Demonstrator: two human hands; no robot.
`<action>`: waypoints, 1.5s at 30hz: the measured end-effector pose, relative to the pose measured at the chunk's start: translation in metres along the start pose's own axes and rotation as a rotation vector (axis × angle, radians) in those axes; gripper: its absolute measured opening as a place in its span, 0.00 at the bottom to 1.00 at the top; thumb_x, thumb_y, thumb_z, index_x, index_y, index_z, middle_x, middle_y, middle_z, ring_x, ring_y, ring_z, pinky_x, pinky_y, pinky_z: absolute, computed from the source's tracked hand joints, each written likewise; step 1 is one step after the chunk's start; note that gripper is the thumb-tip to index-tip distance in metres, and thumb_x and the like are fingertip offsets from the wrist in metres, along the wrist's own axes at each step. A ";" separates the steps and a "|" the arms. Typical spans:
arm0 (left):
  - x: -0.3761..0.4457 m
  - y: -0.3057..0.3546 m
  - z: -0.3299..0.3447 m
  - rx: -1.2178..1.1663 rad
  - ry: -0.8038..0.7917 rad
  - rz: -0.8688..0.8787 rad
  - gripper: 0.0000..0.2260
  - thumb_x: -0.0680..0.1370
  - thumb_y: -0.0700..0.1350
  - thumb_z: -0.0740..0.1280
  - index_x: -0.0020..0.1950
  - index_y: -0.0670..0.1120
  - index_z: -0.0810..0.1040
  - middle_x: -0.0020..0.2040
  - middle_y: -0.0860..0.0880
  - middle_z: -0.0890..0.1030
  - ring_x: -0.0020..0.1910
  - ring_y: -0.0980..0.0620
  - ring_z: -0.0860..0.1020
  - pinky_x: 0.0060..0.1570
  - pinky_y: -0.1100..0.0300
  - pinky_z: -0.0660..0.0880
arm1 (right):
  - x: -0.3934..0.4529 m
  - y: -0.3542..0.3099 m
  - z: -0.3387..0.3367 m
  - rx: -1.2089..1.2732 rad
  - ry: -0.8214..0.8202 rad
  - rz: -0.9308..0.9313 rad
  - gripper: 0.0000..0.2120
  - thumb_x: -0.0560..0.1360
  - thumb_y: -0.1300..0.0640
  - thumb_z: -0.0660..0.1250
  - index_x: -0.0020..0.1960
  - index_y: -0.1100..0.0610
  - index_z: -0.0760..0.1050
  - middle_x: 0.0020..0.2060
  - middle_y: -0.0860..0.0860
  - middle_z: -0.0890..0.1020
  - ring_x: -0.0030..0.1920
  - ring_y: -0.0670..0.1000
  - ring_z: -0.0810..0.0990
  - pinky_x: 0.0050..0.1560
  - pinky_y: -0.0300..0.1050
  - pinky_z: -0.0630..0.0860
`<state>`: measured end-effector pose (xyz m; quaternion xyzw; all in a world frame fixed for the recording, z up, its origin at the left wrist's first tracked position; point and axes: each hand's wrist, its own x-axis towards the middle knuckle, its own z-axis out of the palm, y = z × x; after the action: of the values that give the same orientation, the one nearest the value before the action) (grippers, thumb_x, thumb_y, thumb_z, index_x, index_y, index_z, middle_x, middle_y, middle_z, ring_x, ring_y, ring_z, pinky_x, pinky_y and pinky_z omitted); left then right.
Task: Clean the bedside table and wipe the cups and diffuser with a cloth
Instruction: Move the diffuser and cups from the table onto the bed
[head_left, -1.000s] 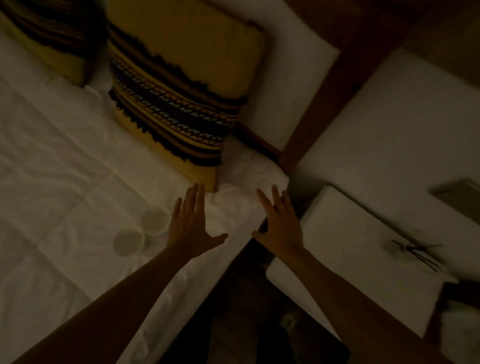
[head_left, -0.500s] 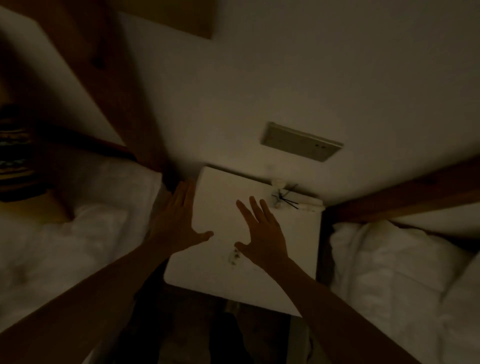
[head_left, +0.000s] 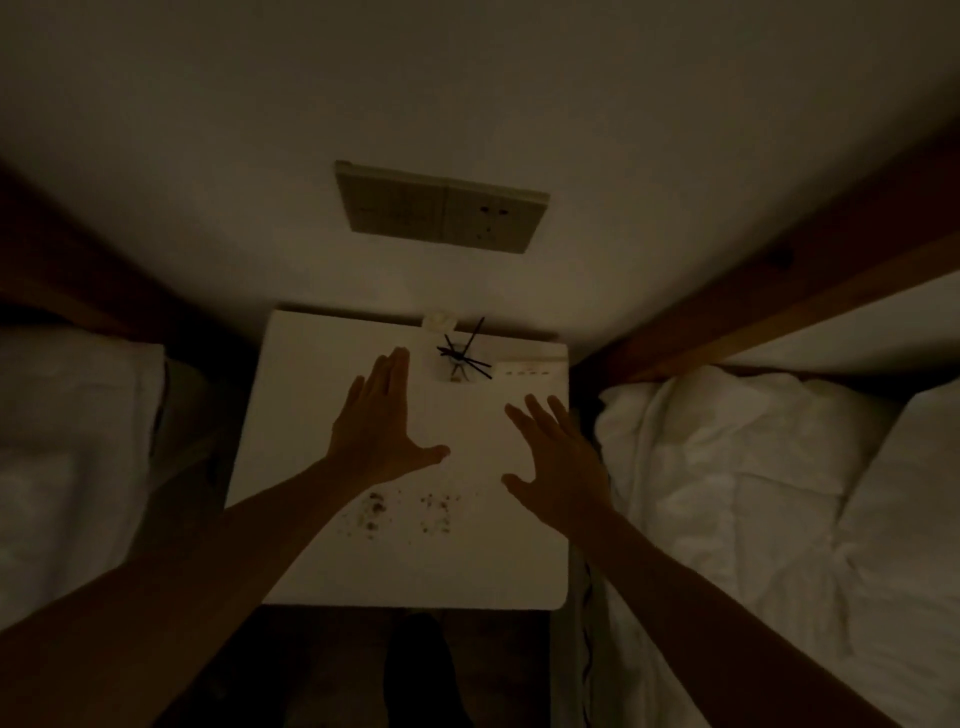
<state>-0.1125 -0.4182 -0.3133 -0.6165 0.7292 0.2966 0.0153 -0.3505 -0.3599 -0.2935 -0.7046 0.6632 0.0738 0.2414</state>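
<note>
The white bedside table (head_left: 311, 395) stands between two beds in dim light. A reed diffuser (head_left: 457, 358) with dark sticks sits at its back edge near the wall. Dark crumbs (head_left: 410, 512) speckle the front middle of the tabletop. My left hand (head_left: 382, 431) hovers flat over the table's middle, fingers spread, its fingertips just left of the diffuser. My right hand (head_left: 558, 462) hovers open over the table's right side. Both hands hold nothing. No cups and no cloth show in this view.
A white-sheeted bed (head_left: 753, 493) lies right of the table, another bed (head_left: 67, 441) left. A small white strip with marks (head_left: 530, 370) lies at the table's back right. A wall socket panel (head_left: 441, 208) sits above. Wooden headboards (head_left: 779, 291) flank the table. Dark floor (head_left: 311, 670) lies below.
The view swung from the left bed with its pillow and two cups to centre on the bedside table. Both open hands now hover over the tabletop.
</note>
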 end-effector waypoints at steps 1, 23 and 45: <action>0.006 0.002 0.004 -0.011 -0.014 -0.003 0.61 0.67 0.70 0.71 0.80 0.44 0.35 0.82 0.47 0.42 0.81 0.48 0.43 0.79 0.49 0.44 | 0.007 0.005 -0.001 0.007 0.002 0.011 0.41 0.75 0.42 0.68 0.81 0.43 0.50 0.81 0.47 0.50 0.81 0.52 0.44 0.78 0.56 0.56; 0.091 0.030 0.029 -0.783 0.167 -0.178 0.16 0.75 0.34 0.73 0.62 0.39 0.81 0.61 0.40 0.82 0.62 0.43 0.79 0.61 0.49 0.78 | 0.118 0.037 -0.009 -0.106 -0.013 0.062 0.17 0.84 0.55 0.57 0.71 0.45 0.70 0.59 0.51 0.78 0.60 0.56 0.75 0.50 0.51 0.78; -0.162 -0.214 -0.122 -1.025 0.536 -0.510 0.14 0.74 0.31 0.72 0.59 0.36 0.81 0.57 0.42 0.83 0.53 0.53 0.84 0.50 0.58 0.82 | 0.074 -0.291 -0.033 -0.199 -0.065 -0.436 0.16 0.83 0.52 0.61 0.69 0.42 0.73 0.55 0.51 0.82 0.56 0.55 0.78 0.48 0.49 0.75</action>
<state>0.1630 -0.3423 -0.2388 -0.7530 0.3031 0.4306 -0.3946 -0.0678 -0.4394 -0.2253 -0.8486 0.4769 0.1074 0.2021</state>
